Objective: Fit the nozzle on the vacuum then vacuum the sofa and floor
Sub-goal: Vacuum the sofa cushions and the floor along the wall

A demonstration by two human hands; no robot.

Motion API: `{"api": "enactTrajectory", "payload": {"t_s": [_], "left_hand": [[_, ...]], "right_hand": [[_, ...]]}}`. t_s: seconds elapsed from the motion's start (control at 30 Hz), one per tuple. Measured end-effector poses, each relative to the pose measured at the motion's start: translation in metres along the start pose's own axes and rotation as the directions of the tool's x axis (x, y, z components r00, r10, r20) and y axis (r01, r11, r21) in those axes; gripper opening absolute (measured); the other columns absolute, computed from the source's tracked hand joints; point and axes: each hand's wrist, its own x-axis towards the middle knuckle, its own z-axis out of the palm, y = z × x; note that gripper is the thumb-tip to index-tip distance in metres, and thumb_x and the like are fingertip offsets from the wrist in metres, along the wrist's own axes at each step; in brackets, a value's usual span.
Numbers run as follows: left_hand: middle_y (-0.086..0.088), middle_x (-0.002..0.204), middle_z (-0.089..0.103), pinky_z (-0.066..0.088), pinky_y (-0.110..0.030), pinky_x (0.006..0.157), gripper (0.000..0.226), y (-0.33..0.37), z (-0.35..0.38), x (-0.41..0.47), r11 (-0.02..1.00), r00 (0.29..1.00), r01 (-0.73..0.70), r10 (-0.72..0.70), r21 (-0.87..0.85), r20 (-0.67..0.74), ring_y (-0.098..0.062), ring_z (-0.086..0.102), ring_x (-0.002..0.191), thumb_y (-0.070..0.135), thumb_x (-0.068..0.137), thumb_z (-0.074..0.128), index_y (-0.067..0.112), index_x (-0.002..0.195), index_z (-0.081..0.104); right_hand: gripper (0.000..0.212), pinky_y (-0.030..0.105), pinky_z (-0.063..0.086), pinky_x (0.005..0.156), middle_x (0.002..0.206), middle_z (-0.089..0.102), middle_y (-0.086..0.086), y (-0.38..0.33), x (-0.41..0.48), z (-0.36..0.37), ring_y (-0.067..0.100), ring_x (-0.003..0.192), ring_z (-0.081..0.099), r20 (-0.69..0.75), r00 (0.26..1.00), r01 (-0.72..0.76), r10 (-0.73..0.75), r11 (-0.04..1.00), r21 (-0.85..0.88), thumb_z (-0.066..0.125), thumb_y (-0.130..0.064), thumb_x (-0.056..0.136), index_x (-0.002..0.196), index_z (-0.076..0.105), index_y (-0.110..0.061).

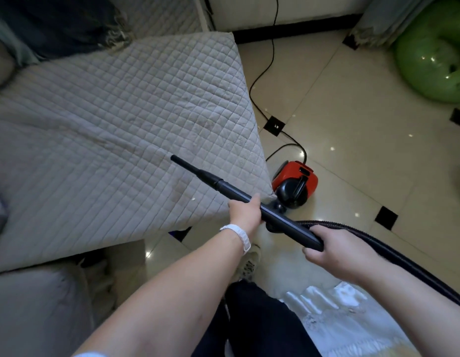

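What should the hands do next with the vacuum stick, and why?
Probably tip the nozzle down onto the quilted sofa cover and start sweeping. It looks fitted on the wand, the left hand and right hand both hold the wand, and its tip points over the cover.

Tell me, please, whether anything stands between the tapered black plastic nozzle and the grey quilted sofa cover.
Nothing visible does. The tapered black plastic nozzle points over a bare stretch of the grey quilted sofa cover. The left hand and right hand grip the black tube behind it.
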Motion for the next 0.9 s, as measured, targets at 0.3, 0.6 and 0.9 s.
{"api": "enactTrajectory", "payload": {"t_s": [0.3, 0.6, 0.9], "left_hand": [[-0.013, 0.110, 0.062, 0.057, -0.022, 0.049, 0.045, -0.026, 0.037, -0.019, 0.984, 0.995, 0.095, -0.088, -0.148, 0.053, -0.016, 0.067, 0.077, 0.023, 0.097, 0.064, 0.003, 0.126, 0.037], [-0.019, 0.126, 0.058, 0.060, -0.028, 0.053, 0.056, -0.020, 0.114, -0.022, 0.914, 0.983, 0.113, -0.160, -0.391, -0.091, -0.029, 0.068, 0.099, 0.024, 0.093, 0.070, -0.001, 0.132, 0.040], [-0.012, 0.104, 0.065, 0.060, -0.033, 0.062, 0.022, -0.015, 0.137, -0.006, 0.874, 0.975, 0.097, -0.180, -0.475, -0.131, -0.024, 0.068, 0.094, 0.023, 0.095, 0.068, 0.006, 0.096, 0.055]], "right_hand": [[0.017, 0.025, 0.040, 0.049, 0.066, 0.062, -0.006, 0.047, -0.002, -0.013, 0.007, 0.058, 0.058, 0.089, 0.993, 0.082, -0.077, 0.995, -0.051, 0.063, -0.038, 0.086, 0.083, 0.050, -0.049], [0.015, 0.032, 0.047, 0.056, 0.073, 0.061, -0.007, 0.115, 0.068, -0.070, 0.012, 0.067, 0.060, 0.175, 0.962, 0.248, -0.207, 0.933, -0.260, 0.056, -0.045, 0.085, 0.092, 0.053, -0.032], [0.017, 0.033, 0.051, 0.060, 0.078, 0.061, -0.006, 0.119, 0.098, -0.094, 0.015, 0.068, 0.060, 0.251, 0.924, 0.354, -0.288, 0.892, -0.280, 0.057, -0.042, 0.088, 0.100, 0.056, -0.031]]}}
